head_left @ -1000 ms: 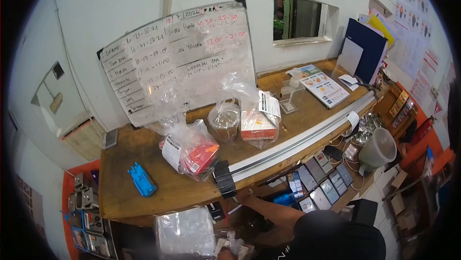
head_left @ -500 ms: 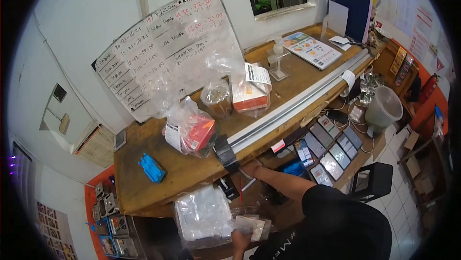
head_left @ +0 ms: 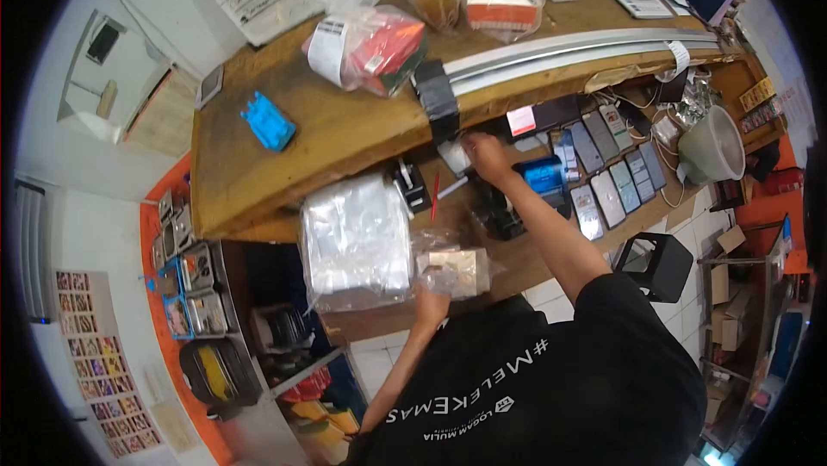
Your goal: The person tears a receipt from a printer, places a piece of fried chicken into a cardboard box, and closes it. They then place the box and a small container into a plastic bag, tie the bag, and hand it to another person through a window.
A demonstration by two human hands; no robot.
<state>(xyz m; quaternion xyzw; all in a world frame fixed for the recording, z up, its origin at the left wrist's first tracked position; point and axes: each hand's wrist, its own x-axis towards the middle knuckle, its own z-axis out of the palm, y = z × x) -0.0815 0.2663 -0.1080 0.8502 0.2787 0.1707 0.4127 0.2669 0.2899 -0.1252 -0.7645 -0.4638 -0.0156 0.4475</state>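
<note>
My left hand (head_left: pixel 433 291) is closed on a clear plastic bag with small beige packets (head_left: pixel 465 270) inside, at the front of the lower shelf. Beside it lies a large stack of clear plastic bags (head_left: pixel 357 238). Under the counter edge, my right hand (head_left: pixel 488 156) has its fingers bent against a small whitish plastic packet (head_left: pixel 453 157); the fingertips are partly hidden. A red pen (head_left: pixel 435 197), a white stick-like item (head_left: pixel 454 186) and a black holder (head_left: pixel 413 183) lie between the hands. Right of my right forearm is a blue cylindrical item (head_left: pixel 544 175).
Several phones (head_left: pixel 608 192) lie in rows on the shelf, near a translucent bucket (head_left: pixel 713 146). Bagged red boxes (head_left: pixel 388 48) and a blue plastic item (head_left: pixel 267 121) sit on the counter (head_left: pixel 345 134). A black box-shaped stand (head_left: pixel 655 268) is at the right.
The view has tilted down, showing more of the shelf and my shirt. My right hand has come out from under the counter edge, with a whitish packet at its fingers. My left hand stays at the bag.
</note>
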